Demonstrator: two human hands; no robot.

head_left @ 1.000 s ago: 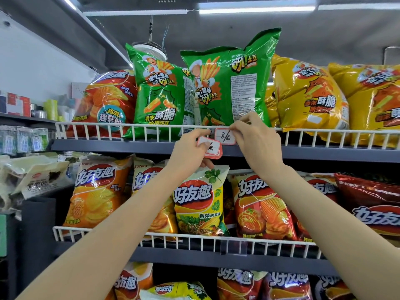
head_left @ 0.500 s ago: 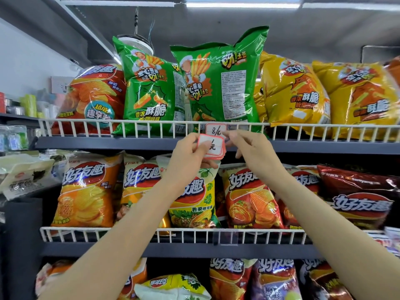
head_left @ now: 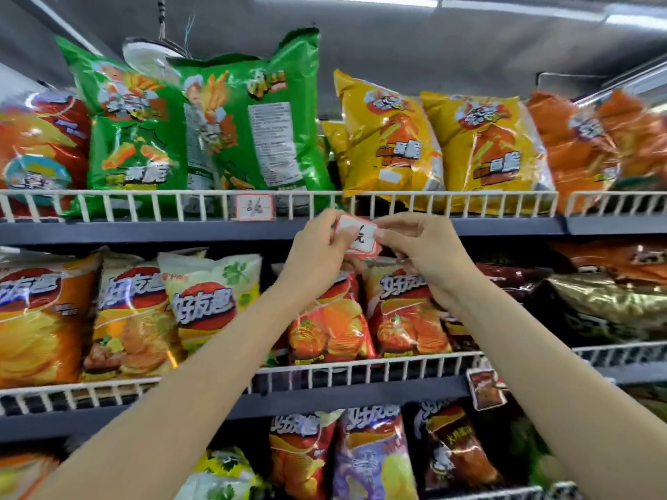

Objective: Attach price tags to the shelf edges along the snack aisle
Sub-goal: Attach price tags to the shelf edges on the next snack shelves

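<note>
A white price tag with a red border (head_left: 254,207) hangs on the white wire rail of the top shelf (head_left: 144,230), below the green snack bags (head_left: 249,120). Right of it, in front of the dark shelf edge, my left hand (head_left: 317,247) grips a small stack of the same red-bordered tags (head_left: 361,237). My right hand (head_left: 422,247) pinches the stack's right edge with thumb and fingertips. The stack sits below the yellow snack bags (head_left: 389,138).
Orange bags (head_left: 584,149) fill the top shelf's right end, a red bag (head_left: 39,146) its left. The middle shelf (head_left: 325,395) holds chip bags behind a wire rail, with a small dark tag (head_left: 485,387) clipped at the right. More bags stand on the lowest shelf.
My right hand has let go of the tag on the wire rail and dropped to the stack. Both hands and the view have shifted right, leaving the hung tag to the left.
</note>
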